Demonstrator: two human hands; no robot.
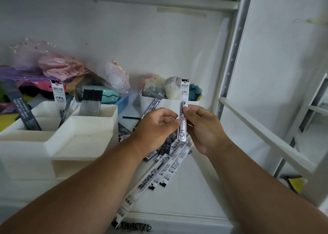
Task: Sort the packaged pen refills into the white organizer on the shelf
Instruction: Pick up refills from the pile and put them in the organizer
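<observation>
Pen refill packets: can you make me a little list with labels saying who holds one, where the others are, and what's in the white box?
held packet: white refill packet, upright, pinched by both hands
left hand: pinches its left edge
right hand: pinches its right edge
loose packets: piled on the shelf below the hands
white organizer: left of the hands, some packets standing in its back compartments
</observation>
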